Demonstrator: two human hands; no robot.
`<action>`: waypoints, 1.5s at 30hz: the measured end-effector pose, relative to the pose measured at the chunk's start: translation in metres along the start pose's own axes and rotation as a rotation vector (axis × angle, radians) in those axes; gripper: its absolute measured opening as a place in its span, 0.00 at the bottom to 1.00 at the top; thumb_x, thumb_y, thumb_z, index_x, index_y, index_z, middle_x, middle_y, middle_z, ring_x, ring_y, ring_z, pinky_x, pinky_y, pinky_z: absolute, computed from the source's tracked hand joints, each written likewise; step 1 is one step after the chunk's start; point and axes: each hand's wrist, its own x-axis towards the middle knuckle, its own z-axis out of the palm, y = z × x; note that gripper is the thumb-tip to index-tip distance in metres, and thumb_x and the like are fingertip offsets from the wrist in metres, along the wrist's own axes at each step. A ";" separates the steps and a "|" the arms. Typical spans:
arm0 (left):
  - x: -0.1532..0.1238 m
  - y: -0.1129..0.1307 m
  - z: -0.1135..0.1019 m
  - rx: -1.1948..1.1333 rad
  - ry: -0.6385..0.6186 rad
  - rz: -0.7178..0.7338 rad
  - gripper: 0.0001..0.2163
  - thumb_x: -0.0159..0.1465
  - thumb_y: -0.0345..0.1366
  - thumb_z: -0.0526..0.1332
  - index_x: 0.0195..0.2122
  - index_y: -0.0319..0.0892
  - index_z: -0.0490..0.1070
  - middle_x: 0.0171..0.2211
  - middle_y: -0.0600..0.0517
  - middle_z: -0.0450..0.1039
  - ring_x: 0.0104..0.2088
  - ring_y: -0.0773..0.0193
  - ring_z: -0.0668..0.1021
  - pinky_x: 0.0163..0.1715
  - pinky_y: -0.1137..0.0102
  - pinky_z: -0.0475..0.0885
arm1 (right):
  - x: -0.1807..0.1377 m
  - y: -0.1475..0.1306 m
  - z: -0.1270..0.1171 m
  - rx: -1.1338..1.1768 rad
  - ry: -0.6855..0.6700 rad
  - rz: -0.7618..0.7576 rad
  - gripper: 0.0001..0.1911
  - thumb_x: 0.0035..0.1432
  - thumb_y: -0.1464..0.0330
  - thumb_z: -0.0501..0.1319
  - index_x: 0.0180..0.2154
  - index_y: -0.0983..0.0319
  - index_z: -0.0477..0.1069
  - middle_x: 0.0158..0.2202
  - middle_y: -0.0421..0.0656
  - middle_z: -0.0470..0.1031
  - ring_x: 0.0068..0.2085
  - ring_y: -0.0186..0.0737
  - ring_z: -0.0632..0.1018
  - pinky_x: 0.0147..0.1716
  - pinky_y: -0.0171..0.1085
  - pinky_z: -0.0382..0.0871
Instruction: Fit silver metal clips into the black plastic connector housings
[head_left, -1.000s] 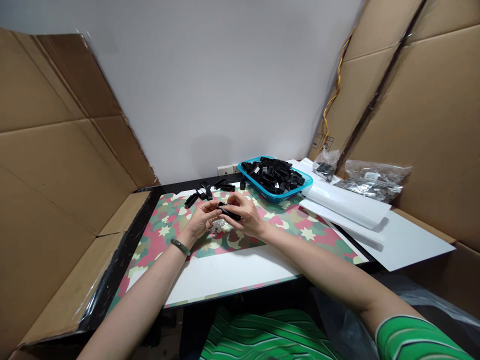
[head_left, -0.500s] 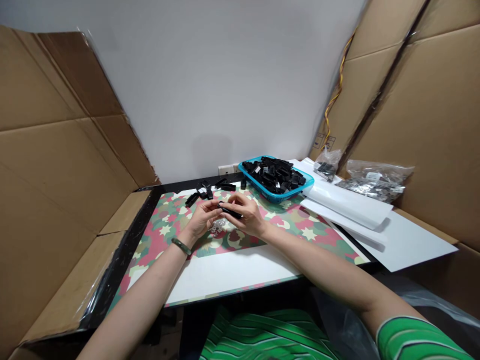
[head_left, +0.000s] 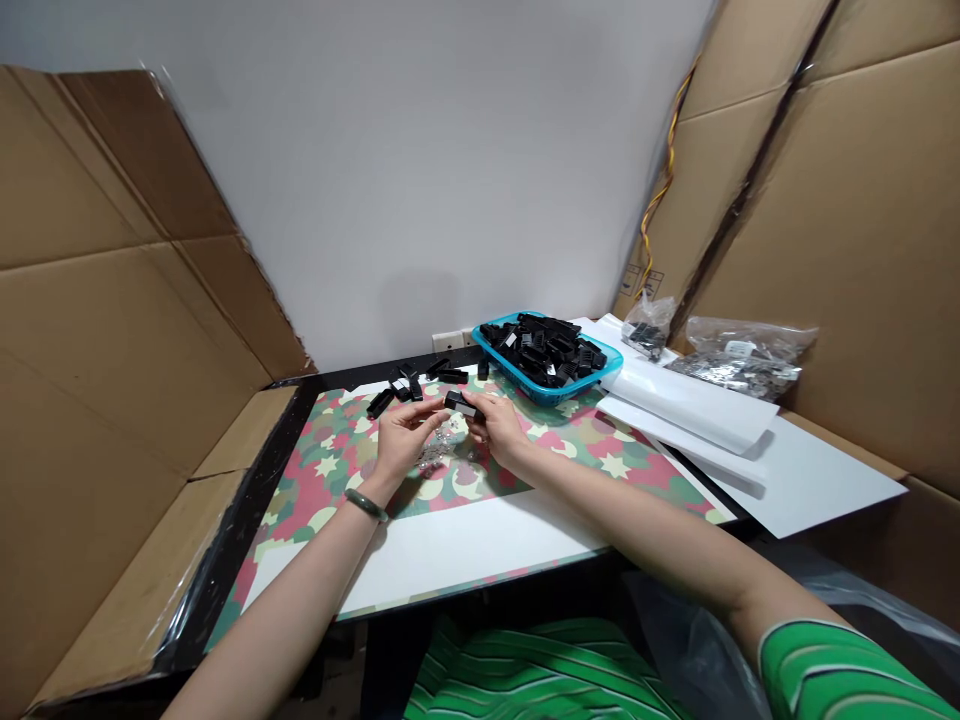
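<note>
My right hand (head_left: pixel 496 428) is shut on a black plastic connector housing (head_left: pixel 462 404), pinching it between thumb and fingers. My left hand (head_left: pixel 405 438) is just left of it, fingertips reaching toward the housing. I cannot tell whether those fingertips hold something tiny. A small scatter of silvery metal terminals (head_left: pixel 439 448) lies on the camouflage-print mat (head_left: pixel 337 450) below my hands. Several loose black connector housings (head_left: pixel 405 384) lie farther back on the mat. A green bead bracelet (head_left: pixel 366 506) circles my left wrist.
A blue plastic basket (head_left: pixel 551 398) heaped with black housings stands behind my hands. To the right are clear bags of metal parts (head_left: pixel 742 356) and white sheets (head_left: pixel 686 405). Cardboard panels (head_left: pixel 112 350) line both sides, with a wall socket (head_left: pixel 448 341) at the back.
The housing has moved farther from me and turned, now looking shorter in my right hand. My hands have shifted slightly apart and the head view has tilted a little.
</note>
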 end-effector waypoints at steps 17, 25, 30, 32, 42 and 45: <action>-0.006 -0.002 0.007 0.290 0.207 0.370 0.07 0.60 0.38 0.66 0.33 0.42 0.82 0.34 0.45 0.83 0.34 0.57 0.83 0.38 0.63 0.78 | -0.001 0.006 0.008 0.269 -0.035 0.293 0.16 0.54 0.61 0.67 0.29 0.61 0.63 0.13 0.30 0.58 0.13 0.24 0.53 0.13 0.27 0.47; -0.003 -0.008 0.010 -0.010 0.238 0.035 0.09 0.53 0.41 0.69 0.26 0.40 0.80 0.28 0.47 0.80 0.30 0.59 0.80 0.35 0.64 0.77 | 0.000 0.002 0.008 0.339 -0.052 0.479 0.12 0.64 0.63 0.60 0.30 0.62 0.63 0.15 0.32 0.61 0.12 0.21 0.50 0.12 0.24 0.46; -0.003 -0.014 0.010 -0.187 0.231 -0.162 0.10 0.50 0.41 0.71 0.24 0.39 0.79 0.26 0.48 0.79 0.27 0.62 0.79 0.36 0.63 0.77 | 0.001 0.004 0.006 0.355 -0.109 0.516 0.12 0.67 0.64 0.54 0.31 0.63 0.63 0.17 0.33 0.62 0.12 0.21 0.50 0.12 0.23 0.47; -0.002 -0.014 0.010 -0.198 0.234 -0.198 0.10 0.50 0.41 0.71 0.25 0.38 0.79 0.26 0.47 0.79 0.27 0.61 0.79 0.36 0.63 0.77 | 0.001 0.005 0.005 0.356 -0.126 0.523 0.11 0.67 0.65 0.54 0.32 0.63 0.63 0.17 0.33 0.63 0.12 0.21 0.50 0.12 0.23 0.49; 0.001 -0.007 0.007 -0.133 0.198 -0.147 0.15 0.50 0.47 0.72 0.28 0.38 0.81 0.29 0.47 0.80 0.31 0.60 0.80 0.39 0.64 0.76 | 0.000 -0.006 0.004 0.318 -0.145 0.548 0.12 0.69 0.64 0.50 0.38 0.64 0.65 0.19 0.37 0.67 0.12 0.23 0.53 0.11 0.23 0.49; 0.003 -0.006 0.007 -0.150 0.184 -0.172 0.17 0.49 0.49 0.72 0.29 0.38 0.81 0.29 0.47 0.80 0.30 0.61 0.80 0.37 0.64 0.76 | -0.001 -0.005 0.004 0.298 -0.156 0.549 0.13 0.69 0.64 0.50 0.37 0.65 0.66 0.19 0.38 0.68 0.12 0.23 0.53 0.11 0.23 0.49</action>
